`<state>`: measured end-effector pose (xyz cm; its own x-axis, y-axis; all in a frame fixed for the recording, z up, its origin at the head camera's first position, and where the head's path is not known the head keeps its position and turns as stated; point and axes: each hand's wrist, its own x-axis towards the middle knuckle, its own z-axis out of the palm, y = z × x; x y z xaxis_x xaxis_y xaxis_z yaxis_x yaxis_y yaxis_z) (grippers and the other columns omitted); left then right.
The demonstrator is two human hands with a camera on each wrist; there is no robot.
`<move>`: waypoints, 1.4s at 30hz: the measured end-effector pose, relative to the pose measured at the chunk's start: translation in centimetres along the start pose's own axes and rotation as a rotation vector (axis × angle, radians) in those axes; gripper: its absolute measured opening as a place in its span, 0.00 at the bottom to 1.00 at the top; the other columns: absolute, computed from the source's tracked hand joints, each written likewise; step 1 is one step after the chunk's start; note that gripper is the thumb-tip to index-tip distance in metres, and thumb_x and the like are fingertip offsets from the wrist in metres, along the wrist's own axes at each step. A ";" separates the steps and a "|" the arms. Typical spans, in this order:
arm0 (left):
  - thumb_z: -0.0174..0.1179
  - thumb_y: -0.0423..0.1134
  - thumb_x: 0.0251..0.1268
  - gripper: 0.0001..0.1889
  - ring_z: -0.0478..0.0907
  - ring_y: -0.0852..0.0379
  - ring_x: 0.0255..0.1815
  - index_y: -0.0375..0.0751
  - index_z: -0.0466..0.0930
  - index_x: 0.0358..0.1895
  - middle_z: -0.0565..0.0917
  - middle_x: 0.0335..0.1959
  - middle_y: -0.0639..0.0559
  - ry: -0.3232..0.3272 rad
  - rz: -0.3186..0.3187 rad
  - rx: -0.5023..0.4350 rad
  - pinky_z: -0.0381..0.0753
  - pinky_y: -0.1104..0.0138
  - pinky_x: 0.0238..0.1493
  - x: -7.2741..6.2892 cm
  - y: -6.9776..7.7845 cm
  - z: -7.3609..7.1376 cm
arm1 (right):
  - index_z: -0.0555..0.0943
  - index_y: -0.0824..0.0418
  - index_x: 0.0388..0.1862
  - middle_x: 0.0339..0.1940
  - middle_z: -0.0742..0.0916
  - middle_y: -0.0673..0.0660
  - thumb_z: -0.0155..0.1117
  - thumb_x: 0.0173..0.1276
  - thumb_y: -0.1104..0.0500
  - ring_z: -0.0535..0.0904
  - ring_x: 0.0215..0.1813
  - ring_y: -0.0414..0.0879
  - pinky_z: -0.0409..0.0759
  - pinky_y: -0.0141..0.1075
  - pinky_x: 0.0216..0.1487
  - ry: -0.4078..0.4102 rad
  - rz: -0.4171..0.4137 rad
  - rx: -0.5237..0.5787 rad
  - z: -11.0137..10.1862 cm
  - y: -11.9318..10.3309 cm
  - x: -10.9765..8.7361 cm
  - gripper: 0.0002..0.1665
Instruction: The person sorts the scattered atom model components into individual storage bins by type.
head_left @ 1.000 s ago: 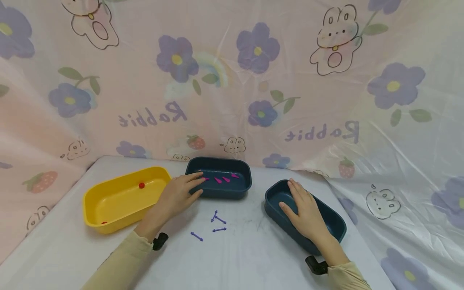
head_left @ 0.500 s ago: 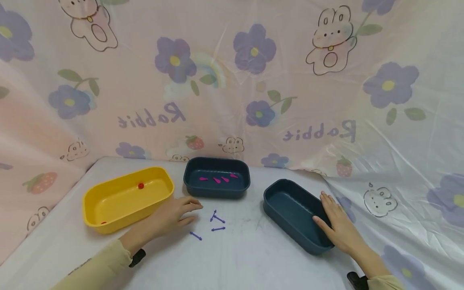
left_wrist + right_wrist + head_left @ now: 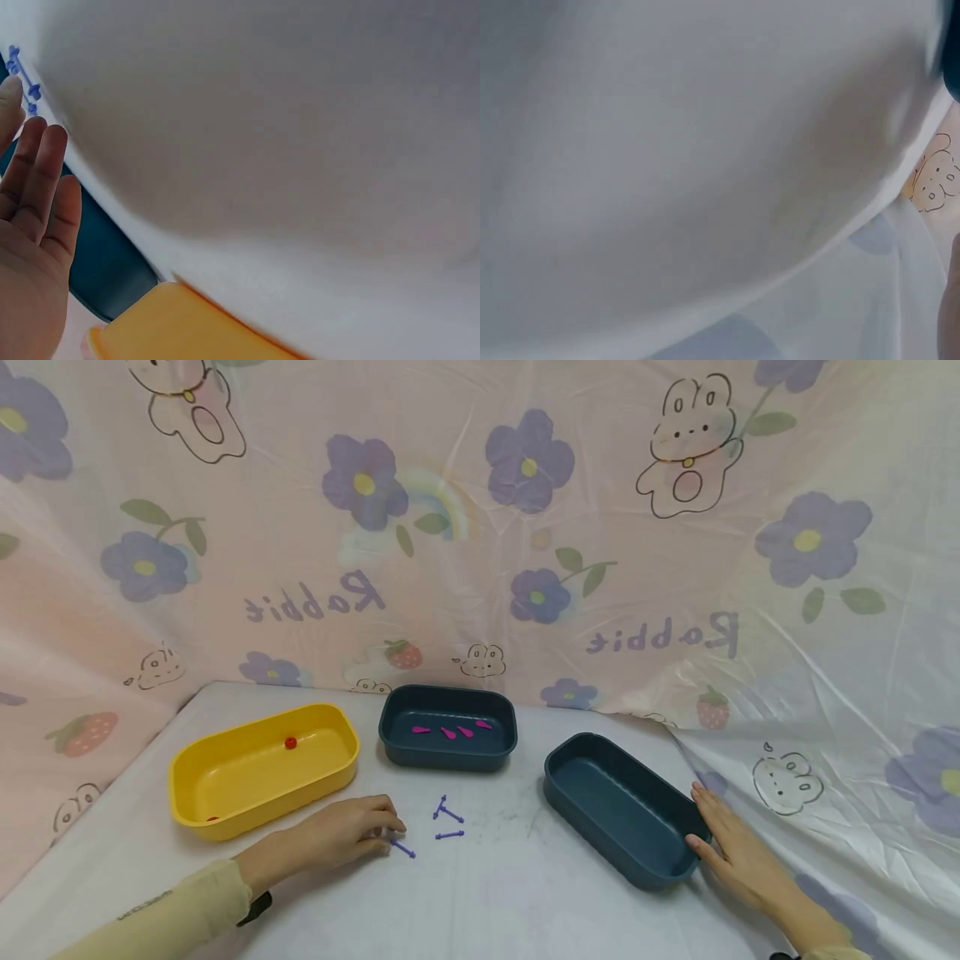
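My left hand (image 3: 333, 837) is low over the table, its fingertips right at the near purple stick (image 3: 405, 850), which has knobbed ends. In the left wrist view, the thumb and fingers of that hand (image 3: 34, 202) are apart, and whether they touch the stick cannot be told. Several such purple sticks (image 3: 450, 836) lie just to its right. My right hand (image 3: 750, 864) rests against the right end of a dark blue tray (image 3: 600, 839), thumb at the rim, fingers extended along the outside. Only a sliver of that hand (image 3: 951, 307) shows in the right wrist view.
A yellow tray (image 3: 255, 810) with red pieces (image 3: 291, 743) in it stands at the left. Behind the sticks is another dark blue tray (image 3: 450, 758) holding several magenta teardrop-shaped pieces (image 3: 465, 732). A patterned curtain (image 3: 450, 552) hangs behind the white table (image 3: 517, 893).
My left hand has come back from the rear blue tray, down to the near purple stick. My right hand has moved from over the right tray out to its right end.
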<state>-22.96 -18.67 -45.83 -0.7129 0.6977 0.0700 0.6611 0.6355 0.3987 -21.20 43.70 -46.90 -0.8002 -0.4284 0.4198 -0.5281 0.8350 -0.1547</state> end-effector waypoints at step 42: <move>0.68 0.40 0.71 0.06 0.76 0.69 0.43 0.57 0.89 0.45 0.80 0.42 0.70 0.045 0.060 0.012 0.84 0.68 0.53 -0.3 0.1 1.1 | 0.56 0.71 0.83 0.85 0.59 0.64 0.61 0.79 0.56 0.36 0.83 0.29 0.33 0.19 0.77 -0.027 -0.017 -0.062 -0.1 -0.2 0.0 0.43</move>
<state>-22.45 -18.46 -46.82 -0.6816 0.7192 0.1349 0.7057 0.5973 0.3811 -21.08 43.53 -46.77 -0.7989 -0.4515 0.3973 -0.5241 0.8467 -0.0917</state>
